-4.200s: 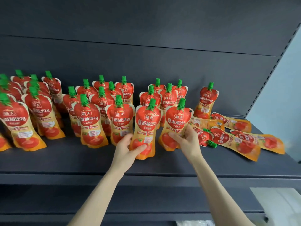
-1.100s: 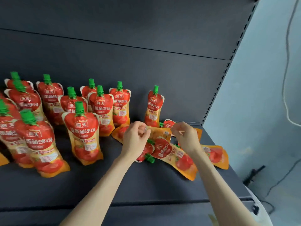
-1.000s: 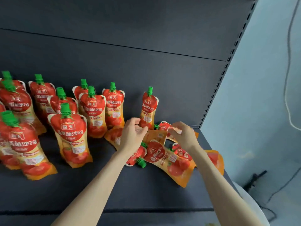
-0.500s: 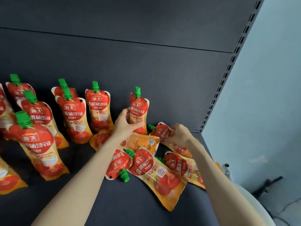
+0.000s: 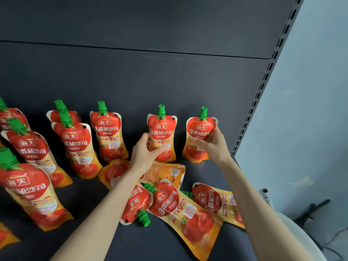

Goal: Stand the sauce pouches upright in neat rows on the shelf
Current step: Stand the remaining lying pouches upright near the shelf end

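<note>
Our left hand [image 5: 146, 153] grips one upright tomato sauce pouch [image 5: 162, 134]; our right hand [image 5: 211, 146] grips its neighbour [image 5: 199, 136] by the shelf [image 5: 131, 242] back.

Red over orange on every sauce pouch [image 5: 107, 132]: white lettering up top, a red tomato printed below, bright green caps [image 5: 101, 106]. Shelf [image 5: 154, 242] dark charcoal, back panel [image 5: 131, 76] matching. Upright [image 5: 272, 60] dotted with black slots, wall [image 5: 316, 110] pale blue-grey.
</note>
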### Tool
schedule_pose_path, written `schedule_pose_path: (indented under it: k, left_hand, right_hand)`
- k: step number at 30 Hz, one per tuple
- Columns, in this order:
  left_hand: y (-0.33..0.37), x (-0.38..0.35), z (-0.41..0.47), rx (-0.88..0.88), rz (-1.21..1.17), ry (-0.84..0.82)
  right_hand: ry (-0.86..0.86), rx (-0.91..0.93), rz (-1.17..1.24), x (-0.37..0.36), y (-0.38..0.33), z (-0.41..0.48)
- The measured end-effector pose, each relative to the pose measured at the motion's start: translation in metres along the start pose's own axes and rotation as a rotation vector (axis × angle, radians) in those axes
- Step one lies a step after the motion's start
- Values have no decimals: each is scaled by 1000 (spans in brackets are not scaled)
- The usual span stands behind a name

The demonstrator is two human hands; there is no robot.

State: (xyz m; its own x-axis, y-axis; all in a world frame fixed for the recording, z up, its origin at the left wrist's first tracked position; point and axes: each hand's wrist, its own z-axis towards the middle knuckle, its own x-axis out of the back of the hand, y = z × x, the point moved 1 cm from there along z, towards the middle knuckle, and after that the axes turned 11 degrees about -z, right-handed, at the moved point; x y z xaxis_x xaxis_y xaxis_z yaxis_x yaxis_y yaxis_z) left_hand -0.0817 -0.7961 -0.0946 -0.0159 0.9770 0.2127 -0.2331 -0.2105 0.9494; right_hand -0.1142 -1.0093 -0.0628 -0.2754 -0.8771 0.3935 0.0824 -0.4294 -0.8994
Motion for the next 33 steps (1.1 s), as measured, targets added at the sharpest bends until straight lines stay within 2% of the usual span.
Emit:
schedule_pose_path:
  k: [4, 12, 20, 33]
  left_hand:
    - [0, 1, 2, -14, -1, -31]
    - [5, -9, 0, -40, 15, -12]
    - [7, -7, 2, -23, 21, -74]
    - [3, -10, -2, -8, 8, -27]
  right_hand:
    - [-74, -38, -110, -3, 14, -3]
    - [-126, -34, -79, 1, 13, -2]
    - [-164, -27, -129, 6, 10, -4]
    - [-99, -70, -118, 4, 10, -12]
